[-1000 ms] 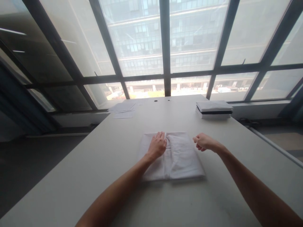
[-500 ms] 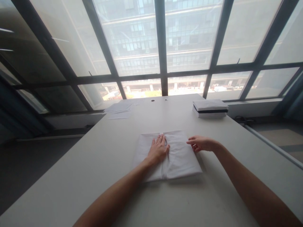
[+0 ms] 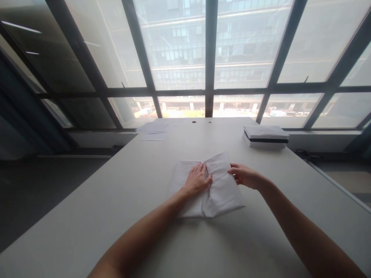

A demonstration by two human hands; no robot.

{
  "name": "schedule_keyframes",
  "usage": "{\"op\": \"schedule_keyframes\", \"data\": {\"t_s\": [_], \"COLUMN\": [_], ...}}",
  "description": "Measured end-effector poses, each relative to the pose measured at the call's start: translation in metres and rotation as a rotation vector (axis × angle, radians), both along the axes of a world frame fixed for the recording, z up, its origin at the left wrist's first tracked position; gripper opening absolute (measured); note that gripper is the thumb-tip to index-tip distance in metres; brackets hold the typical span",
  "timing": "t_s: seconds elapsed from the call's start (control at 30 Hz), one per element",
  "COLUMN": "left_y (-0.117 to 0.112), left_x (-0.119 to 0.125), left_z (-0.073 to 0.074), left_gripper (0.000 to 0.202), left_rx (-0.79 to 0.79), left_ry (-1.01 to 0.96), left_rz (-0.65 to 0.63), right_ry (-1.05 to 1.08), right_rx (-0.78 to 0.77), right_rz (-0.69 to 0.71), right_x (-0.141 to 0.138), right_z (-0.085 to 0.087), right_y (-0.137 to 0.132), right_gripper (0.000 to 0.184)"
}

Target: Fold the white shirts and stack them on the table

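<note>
Cloth (image 3: pixel 218 189), white and folded into a rough rectangle with a line down its middle, lies on a pale bench (image 3: pixel 130 185). The left hand (image 3: pixel 198 180) rests palm-down on the cloth beside that line, its fingers straight and its thumb stretched out, gripping nothing. The right hand (image 3: pixel 245 176) is at the cloth's right edge, thumb and fingers bent nearly together; they seem to pinch that edge, though the tips are partly hidden. The right half of the cloth is tilted up off the bench and puckered near the line. From here, slipping is probably the main risk: if the left hand bears down too lightly, a pull at the right edge could drag the whole cloth askew. Raising one corner more than the other could leave the layers crooked, and a pinch that catches only the top layer could let the lower ones spread apart. No container can be made out. Beyond the cloth and to its right sits a stack of flat white items (image 3: pixel 266 132) with a dark layer in it; beyond the cloth and to its left lie loose white sheets (image 3: pixel 153 128). Farthest from the cloth are tall, dark-framed windows (image 3: pixel 181 58).
</note>
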State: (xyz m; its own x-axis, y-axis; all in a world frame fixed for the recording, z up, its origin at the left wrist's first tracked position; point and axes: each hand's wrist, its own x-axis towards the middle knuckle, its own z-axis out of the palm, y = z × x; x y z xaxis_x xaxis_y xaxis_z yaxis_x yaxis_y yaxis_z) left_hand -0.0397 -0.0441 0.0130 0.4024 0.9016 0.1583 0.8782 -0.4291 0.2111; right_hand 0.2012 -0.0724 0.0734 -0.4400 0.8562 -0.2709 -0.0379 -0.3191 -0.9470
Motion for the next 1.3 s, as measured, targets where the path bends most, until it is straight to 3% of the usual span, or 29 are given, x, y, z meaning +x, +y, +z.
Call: {"op": "schedule_keyframes", "data": {"t_s": [0.23, 0.37, 0.53, 0.7, 0.9, 1.03, 1.17, 1.3], "left_y": [0.004, 0.003, -0.036, -0.075, -0.065, -0.070, -0.087, -0.094], "left_x": [-0.002, -0.016, -0.038, -0.039, -0.048, -0.057, -0.053, -0.045], "left_z": [0.015, 0.017, 0.015, 0.002, 0.017, 0.027, 0.020, 0.009], "left_gripper": [0.047, 0.055, 0.072, 0.077, 0.063, 0.063, 0.070, 0.081], "left_rx": [0.003, -0.075, -0.128, -0.106, -0.239, -0.197, -0.194, -0.181], "left_ry": [-0.005, -0.032, 0.011, 0.054, -0.041, -0.140, -0.166, -0.166], "left_rz": [0.042, -0.050, -0.129, -0.153, -0.182, -0.251, -0.318, -0.273], "right_ry": [0.010, -0.002, 0.003, 0.043, -0.020, -0.088, -0.123, -0.149], "right_rx": [0.010, -0.014, -0.042, -0.052, -0.005, 0.011, 0.013, 0.014], "right_rz": [-0.014, -0.073, -0.159, -0.210, -0.203, -0.179, -0.178, -0.185], "right_x": [-0.026, -0.029, -0.032, -0.050, -0.067, -0.064, -0.060, -0.063], "right_z": [0.013, 0.015, 0.018, 0.029, 0.042, 0.046, 0.045, 0.045], "right_y": [-0.001, 0.000, 0.000, 0.002, 0.004, 0.007, 0.008, 0.008], "right_gripper": [0.039, 0.032, 0.020, 0.012, 0.017, 0.019, 0.019, 0.019]}}
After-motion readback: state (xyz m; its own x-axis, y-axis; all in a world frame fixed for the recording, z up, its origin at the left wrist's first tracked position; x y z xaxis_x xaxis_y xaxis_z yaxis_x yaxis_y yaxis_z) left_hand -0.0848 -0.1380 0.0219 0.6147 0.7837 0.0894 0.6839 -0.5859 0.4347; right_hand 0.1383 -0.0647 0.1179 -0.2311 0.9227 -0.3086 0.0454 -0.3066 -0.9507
